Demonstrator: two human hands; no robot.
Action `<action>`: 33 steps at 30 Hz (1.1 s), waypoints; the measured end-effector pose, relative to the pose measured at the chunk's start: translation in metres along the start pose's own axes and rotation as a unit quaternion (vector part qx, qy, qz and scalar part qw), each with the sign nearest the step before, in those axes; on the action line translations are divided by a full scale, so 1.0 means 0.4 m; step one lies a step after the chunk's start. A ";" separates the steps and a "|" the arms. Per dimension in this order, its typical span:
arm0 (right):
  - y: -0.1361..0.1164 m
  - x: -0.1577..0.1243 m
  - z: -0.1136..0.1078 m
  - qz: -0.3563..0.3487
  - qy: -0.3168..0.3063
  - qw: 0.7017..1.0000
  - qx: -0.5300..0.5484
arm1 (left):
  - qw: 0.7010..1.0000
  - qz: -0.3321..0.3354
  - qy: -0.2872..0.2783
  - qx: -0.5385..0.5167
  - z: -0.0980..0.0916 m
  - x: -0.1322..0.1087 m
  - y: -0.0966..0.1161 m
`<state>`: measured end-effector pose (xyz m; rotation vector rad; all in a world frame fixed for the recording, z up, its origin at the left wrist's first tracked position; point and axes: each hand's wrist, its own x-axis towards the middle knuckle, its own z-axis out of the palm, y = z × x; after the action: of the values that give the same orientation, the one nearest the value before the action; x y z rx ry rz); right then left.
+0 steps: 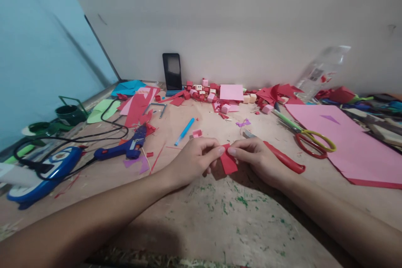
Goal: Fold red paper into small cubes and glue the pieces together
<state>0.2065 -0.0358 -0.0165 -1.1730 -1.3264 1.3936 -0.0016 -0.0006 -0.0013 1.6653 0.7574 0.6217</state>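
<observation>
My left hand [194, 158] and right hand [255, 158] meet at the middle of the table [201, 222], both pinching one small red paper piece [228, 164] between thumb and fingers. I judge a fold is in hand; creasing it calls for even pressure.

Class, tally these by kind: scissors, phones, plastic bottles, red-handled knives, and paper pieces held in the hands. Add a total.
scissors: 1
phone: 1
plastic bottle: 1
red-handled knife: 1
red paper piece, pinched between left hand and right hand: 1
Total: 5
</observation>
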 end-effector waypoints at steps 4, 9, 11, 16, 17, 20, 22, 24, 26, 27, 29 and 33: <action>0.002 -0.003 -0.003 0.008 0.005 1.000 0.013 | 0.999 0.014 -0.014 0.028 -0.001 -0.004 0.004; 0.009 -0.007 -0.005 0.031 -0.009 0.998 0.046 | 1.000 0.007 -0.029 0.005 -0.004 -0.003 0.002; 0.011 -0.008 -0.005 0.030 -0.010 0.998 0.052 | 0.999 -0.005 -0.034 -0.009 -0.004 -0.003 -0.001; 0.019 -0.006 -0.008 0.021 -0.004 0.999 0.039 | 1.000 0.006 -0.023 -0.006 -0.003 -0.002 -0.004; 0.021 -0.005 -0.008 0.016 0.001 0.999 0.037 | 1.000 0.012 -0.020 -0.007 -0.003 -0.001 -0.003; 0.021 0.000 -0.008 -0.011 0.029 0.999 0.042 | 0.999 0.022 -0.035 -0.022 -0.007 -0.001 0.002; 0.016 0.003 -0.002 -0.025 0.052 0.997 0.047 | 0.998 0.023 -0.051 -0.028 -0.011 0.000 0.005; 0.007 0.007 0.009 -0.025 0.076 0.995 0.050 | 0.998 0.024 -0.050 -0.025 -0.013 0.001 0.006; -0.002 0.009 0.019 -0.013 0.093 0.995 0.047 | 0.999 0.029 -0.036 -0.018 -0.014 0.002 0.004; -0.005 0.010 0.023 -0.005 0.095 0.995 0.042 | 0.999 0.033 -0.030 -0.013 -0.014 0.003 0.003; -0.007 0.009 0.027 0.008 0.088 0.996 0.032 | 0.999 0.042 -0.016 0.005 -0.013 0.006 0.001; -0.006 0.006 0.019 0.028 0.055 0.997 0.050 | 0.998 0.057 0.008 0.032 -0.015 0.013 -0.002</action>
<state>0.1984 -0.0346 -0.0144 -1.2091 -1.1424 1.3983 -0.0028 0.0070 -0.0009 1.7746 0.7032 0.6980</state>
